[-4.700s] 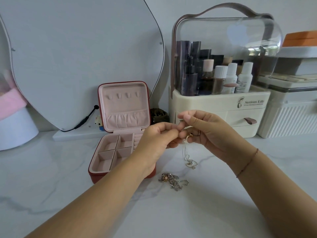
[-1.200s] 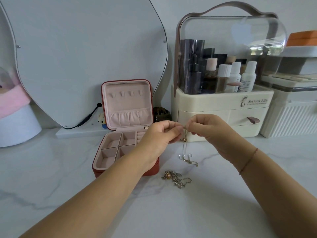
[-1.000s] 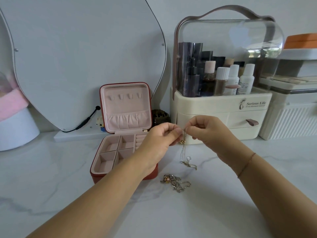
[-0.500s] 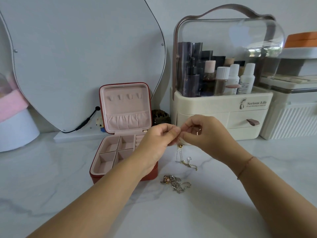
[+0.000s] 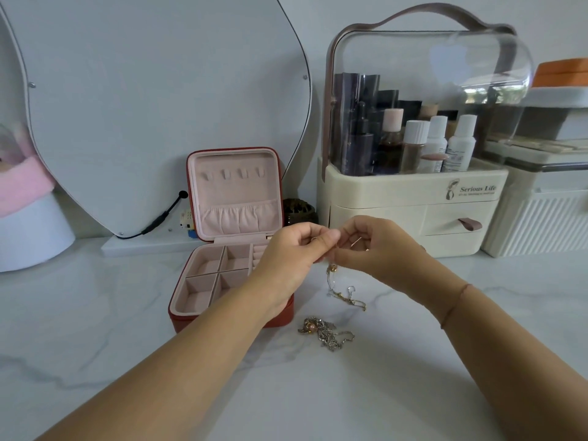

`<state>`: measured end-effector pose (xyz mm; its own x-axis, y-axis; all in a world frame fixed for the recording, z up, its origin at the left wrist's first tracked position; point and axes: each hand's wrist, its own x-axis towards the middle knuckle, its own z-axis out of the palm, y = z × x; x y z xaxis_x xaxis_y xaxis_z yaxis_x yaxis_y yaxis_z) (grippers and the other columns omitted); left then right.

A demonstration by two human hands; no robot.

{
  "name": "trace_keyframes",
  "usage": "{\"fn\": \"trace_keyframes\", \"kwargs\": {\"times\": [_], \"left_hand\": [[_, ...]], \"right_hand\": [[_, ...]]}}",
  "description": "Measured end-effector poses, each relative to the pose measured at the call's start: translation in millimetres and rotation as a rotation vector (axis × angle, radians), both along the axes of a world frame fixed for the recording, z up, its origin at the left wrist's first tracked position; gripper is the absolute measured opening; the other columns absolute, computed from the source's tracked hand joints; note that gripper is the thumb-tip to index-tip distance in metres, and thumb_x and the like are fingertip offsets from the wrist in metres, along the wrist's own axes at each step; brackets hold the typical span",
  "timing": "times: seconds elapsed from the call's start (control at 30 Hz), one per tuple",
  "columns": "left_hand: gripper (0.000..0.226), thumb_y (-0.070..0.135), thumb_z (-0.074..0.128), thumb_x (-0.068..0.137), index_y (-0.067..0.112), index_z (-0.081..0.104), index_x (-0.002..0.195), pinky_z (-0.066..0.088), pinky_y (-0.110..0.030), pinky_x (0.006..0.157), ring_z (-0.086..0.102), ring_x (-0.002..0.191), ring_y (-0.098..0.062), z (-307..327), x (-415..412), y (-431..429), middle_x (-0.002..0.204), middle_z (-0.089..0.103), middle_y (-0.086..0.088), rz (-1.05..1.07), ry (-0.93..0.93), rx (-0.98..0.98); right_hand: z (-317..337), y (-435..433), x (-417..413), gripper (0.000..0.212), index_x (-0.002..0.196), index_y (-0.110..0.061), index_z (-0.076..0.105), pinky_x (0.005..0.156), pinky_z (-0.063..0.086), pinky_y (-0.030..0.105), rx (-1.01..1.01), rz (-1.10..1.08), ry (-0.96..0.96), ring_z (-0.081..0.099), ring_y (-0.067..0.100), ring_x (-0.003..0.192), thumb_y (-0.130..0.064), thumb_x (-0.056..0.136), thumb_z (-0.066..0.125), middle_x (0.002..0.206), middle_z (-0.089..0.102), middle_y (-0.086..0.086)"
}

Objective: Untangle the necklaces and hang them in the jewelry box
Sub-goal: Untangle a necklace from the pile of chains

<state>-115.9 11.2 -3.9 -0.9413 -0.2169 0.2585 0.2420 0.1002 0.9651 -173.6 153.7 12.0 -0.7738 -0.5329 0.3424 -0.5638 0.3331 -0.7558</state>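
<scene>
White marble bench [image 5: 95,329]: it is hard and smooth, so we think a chain that slips from the fingers would drop into the pile below.
Cream plastic cosmetics organiser with clear dome [image 5: 397,198]: it stands just behind the hands. A wide pull to the back could knock a knuckle on its drawer front.
Red square jewelry box with pink lining [image 5: 234,189]: it stands open at the left of the hands, lid upright, with no necklace in it. The left forearm passes over its front corner, so a careless move could push it.
Left hand [image 5: 286,259] and right hand [image 5: 375,249]: both are raised over the bench, fingertips close together, each pinching the top of one chain. If we pull too strongly, the knot may tighten or a link may break.
Tangled heap of gold and silver necklaces [image 5: 324,332]: it lies on the bench, beside the box corner and below the hands.
Thin gold chain necklace [image 5: 332,281]: it hangs from the pinch, its lower end near the heap. We cannot tell if it touches the bench. It could catch the heap if lowered.
Four small pink hooks [image 5: 234,175]: they sit in the lid, all bare. The chain may easily miss them.
</scene>
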Motion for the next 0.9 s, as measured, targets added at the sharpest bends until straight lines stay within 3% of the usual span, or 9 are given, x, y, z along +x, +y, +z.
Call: {"fn": "trace_keyframes", "kwargs": {"times": [0.07,0.17,0.27,0.33,0.43,0.57,0.73,0.9], "left_hand": [[0.01,0.022,0.065,0.088,0.013,0.067,0.085,0.048,-0.015,0.071,0.059,0.066,0.0,0.2,0.4,0.2,0.068,0.066,0.008,0.009,0.006,-0.01],[0.01,0.021,0.065,0.087,0.013,0.067,0.081,0.05,-0.022,0.076,0.059,0.069,-0.007,-0.2,-1.0,-1.6,0.068,0.066,0.006,0.041,0.011,0.032],[0.012,0.018,0.062,0.089,0.008,0.065,0.082,0.051,-0.028,0.078,0.061,0.072,-0.011,-1.0,-3.0,-2.9,0.071,0.068,0.002,0.059,0.009,0.088],[0.012,0.016,0.06,0.091,0.008,0.064,0.083,0.052,-0.025,0.075,0.064,0.07,-0.009,-0.7,-2.9,-3.0,0.072,0.07,0.002,0.048,0.008,0.113],[0.008,0.014,0.059,0.091,0.008,0.062,0.087,0.055,-0.021,0.071,0.069,0.073,-0.011,1.7,-2.1,-3.4,0.077,0.073,0.0,0.014,-0.014,0.195],[0.008,0.015,0.059,0.091,0.009,0.062,0.086,0.054,-0.023,0.068,0.07,0.072,-0.015,4.6,-2.1,-4.4,0.077,0.074,-0.002,0.017,-0.041,0.283],[0.015,0.018,0.053,0.095,0.01,0.061,0.084,0.055,-0.024,0.073,0.068,0.07,-0.011,7.3,-0.4,-4.3,0.078,0.073,-0.002,-0.036,-0.037,0.376],[0.018,0.018,0.047,0.098,0.011,0.056,0.084,0.054,-0.025,0.067,0.067,0.064,-0.013,10.5,-0.6,-2.4,0.073,0.071,-0.004,-0.063,-0.053,0.468]], "right_hand": [[-0.6,-1.5,1.4,0.012,0.076,-0.016,0.067,0.053,0.042,0.012,0.011,-0.024,0.038,0.056,0.0,0.054,-0.019,0.077,0.078,0.064,0.066,-0.006],[-0.1,0.4,0.0,0.011,0.077,-0.017,0.07,0.07,0.056,0.036,-0.014,0.0,-0.012,0.067,0.023,0.07,-0.006,0.08,0.072,0.071,0.071,0.006],[2.7,1.9,-0.2,0.014,0.078,-0.015,0.071,0.078,0.055,0.044,-0.041,0.02,-0.069,0.065,0.021,0.07,-0.002,0.079,0.069,0.072,0.072,0.008],[3.6,1.6,-0.1,0.016,0.076,-0.015,0.068,0.074,0.054,0.041,-0.069,0.014,-0.126,0.063,0.02,0.07,-0.001,0.081,0.065,0.072,0.072,0.008],[7.5,1.9,0.5,0.016,0.075,-0.012,0.064,0.067,0.048,0.022,-0.135,0.04,-0.283,0.059,0.016,0.07,-0.004,0.087,0.058,0.071,0.066,0.009],[9.6,4.4,0.6,0.014,0.081,-0.006,0.059,0.073,0.05,0.027,-0.245,0.123,-0.516,0.056,0.023,0.08,-0.009,0.093,0.051,0.083,0.056,0.013],[7.8,4.0,1.1,0.015,0.085,-0.006,0.063,0.07,0.047,0.025,-0.23,0.154,-0.573,0.058,0.016,0.075,-0.011,0.094,0.051,0.085,0.06,0.01],[7.7,4.1,-1.4,0.017,0.086,-0.005,0.066,0.067,0.046,0.026,-0.307,0.198,-0.688,0.059,0.015,0.07,-0.013,0.092,0.052,0.084,0.064,0.01]]}}
